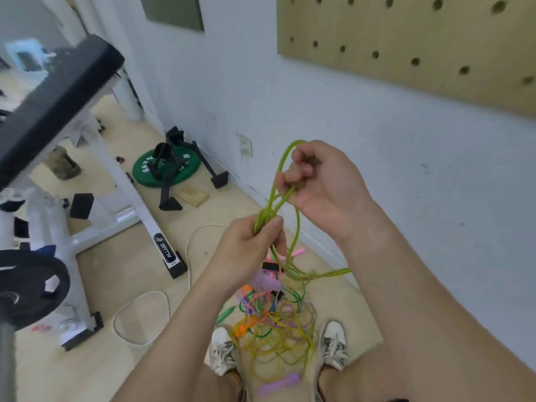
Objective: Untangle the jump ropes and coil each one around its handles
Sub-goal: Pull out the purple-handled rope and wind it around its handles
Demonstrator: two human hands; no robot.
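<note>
A green jump rope [296,224] runs in loops between both my hands. My left hand [249,245] pinches a bundle of its strands at chest height. My right hand [322,177] is higher and to the right, fingers curled round the top of the loops. The rope's loose end hangs down to the floor. Below, between my shoes, lies a tangled pile of coloured jump ropes [275,323] with a purple handle [278,382], an orange handle [242,329], a green handle [226,313] and a pink handle [297,253].
A white wall [377,146] with a wooden pegboard [406,39] is close on the right. A white weight bench frame [121,181] with a black pad stands left. A green weight plate [166,166], a black plate [32,285] and a white cable [145,300] lie on the floor.
</note>
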